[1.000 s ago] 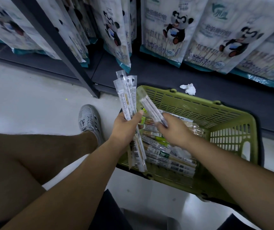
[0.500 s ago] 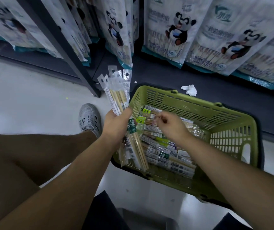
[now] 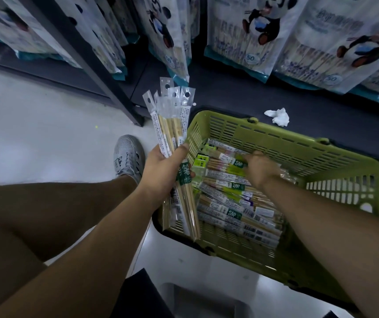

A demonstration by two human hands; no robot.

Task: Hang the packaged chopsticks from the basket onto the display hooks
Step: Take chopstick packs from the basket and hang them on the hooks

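Observation:
My left hand grips a bunch of several packaged chopsticks, held upright beside the left rim of the green basket; their clear hang tabs with punched holes point up. My right hand reaches down into the basket, fingers resting on the pile of chopstick packs lying flat inside. Whether the fingers have closed on a pack is hidden. No display hooks are visible.
Large panda-printed bags hang above a dark low shelf. A crumpled white tissue lies on that shelf behind the basket. A dark shelf upright slants down at left. My leg and grey shoe are left of the basket.
My right hand passed its pack to the bunch in my left hand, then dropped into the basket onto the pile. The left hand's bunch has grown and shifted slightly left.

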